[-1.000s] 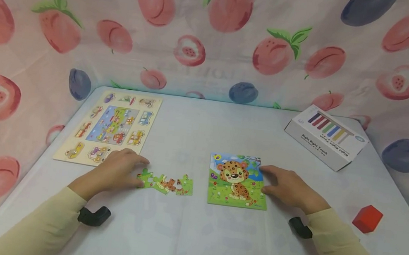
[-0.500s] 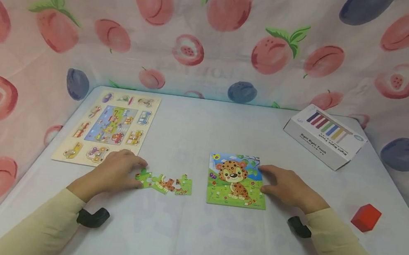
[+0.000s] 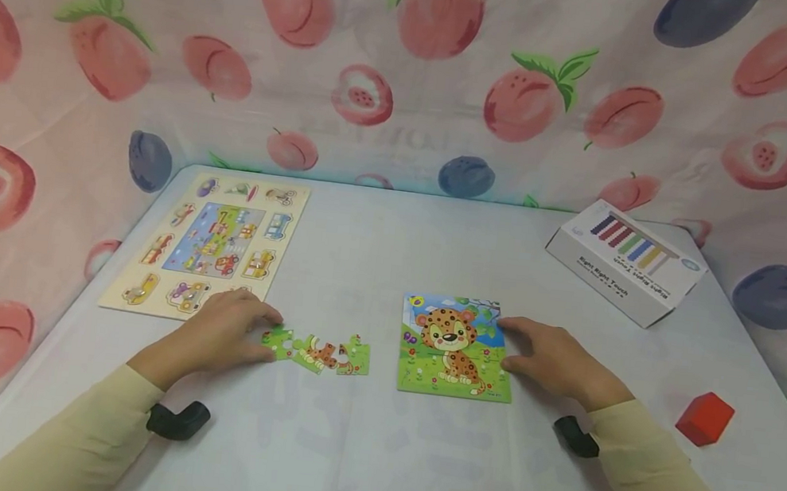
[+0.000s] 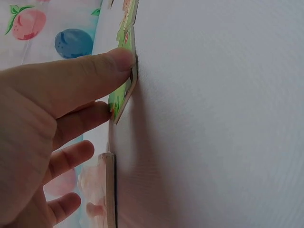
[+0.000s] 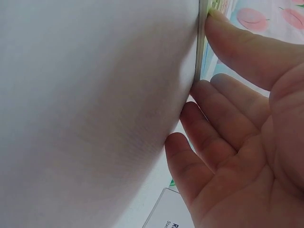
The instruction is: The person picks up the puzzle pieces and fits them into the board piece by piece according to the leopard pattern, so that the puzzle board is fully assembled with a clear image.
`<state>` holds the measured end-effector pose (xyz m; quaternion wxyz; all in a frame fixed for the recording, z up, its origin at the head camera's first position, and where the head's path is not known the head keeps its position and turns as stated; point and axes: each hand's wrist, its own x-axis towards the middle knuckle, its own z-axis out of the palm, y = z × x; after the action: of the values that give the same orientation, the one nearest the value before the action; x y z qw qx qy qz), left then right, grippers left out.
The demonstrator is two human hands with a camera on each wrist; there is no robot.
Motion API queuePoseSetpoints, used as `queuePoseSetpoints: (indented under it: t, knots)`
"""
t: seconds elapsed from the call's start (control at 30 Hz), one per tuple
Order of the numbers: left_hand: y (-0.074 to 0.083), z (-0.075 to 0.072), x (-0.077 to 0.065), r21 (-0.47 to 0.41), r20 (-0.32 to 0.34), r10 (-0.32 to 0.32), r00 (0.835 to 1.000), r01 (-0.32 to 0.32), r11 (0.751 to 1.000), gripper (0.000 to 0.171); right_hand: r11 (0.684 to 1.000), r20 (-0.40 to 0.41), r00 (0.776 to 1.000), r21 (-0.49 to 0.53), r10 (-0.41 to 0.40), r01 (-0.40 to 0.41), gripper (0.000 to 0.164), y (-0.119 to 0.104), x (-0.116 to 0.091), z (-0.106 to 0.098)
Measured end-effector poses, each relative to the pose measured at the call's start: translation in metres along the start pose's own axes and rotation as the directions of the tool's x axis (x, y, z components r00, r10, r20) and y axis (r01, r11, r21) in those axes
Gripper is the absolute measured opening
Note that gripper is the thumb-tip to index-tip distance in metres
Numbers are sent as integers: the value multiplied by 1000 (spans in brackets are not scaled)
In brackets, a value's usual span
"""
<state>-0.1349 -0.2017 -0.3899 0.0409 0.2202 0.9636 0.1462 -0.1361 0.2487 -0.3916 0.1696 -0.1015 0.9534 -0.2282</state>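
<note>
A square leopard puzzle lies flat on the white table, its picture filled in. My right hand is at its right side, with the thumb and fingertips touching the edge and the fingers fairly straight. Left of that puzzle, several loose jigsaw pieces lie in a row, green with leopard parts. My left hand pinches the leftmost green jigsaw piece between thumb and index finger; its other fingers hang loose in the left wrist view.
A wooden vehicle peg puzzle lies at the back left, partly behind the left hand. At the back right stands a white box. A red block sits right of the right forearm. Fruit-print cloth hangs behind the table.
The head view has shifted very slightly. Both hands and the puzzle pieces keep their places.
</note>
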Motion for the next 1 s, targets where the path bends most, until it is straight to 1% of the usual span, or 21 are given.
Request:
queuePoseSetpoints:
  t: [0.27,0.53,0.7,0.87,1.0]
  knots:
    - [1,0,3,-1,17,-6,1000,6,1000,42,1000,-8,1000,2,-2,2,64,1,0,0]
    - [-1,1,7,-8,27,-3,1000,3,1000,45,1000,-7,1000,4,-13,13,64,0,0,-1]
    - [-1,-5,12,20,15,0,1000,0,1000,45,1000,-8,1000,-4,-22,22,64,-1,0,-2]
    - [6,-14,18,16,-33,49,998,-49,999,44,1000,-11,1000,-4,-25,25,64,0,0,-3]
    - [16,-15,24,4,-55,94,994,-94,996,46,1000,-11,999,6,-30,31,64,0,0,-2]
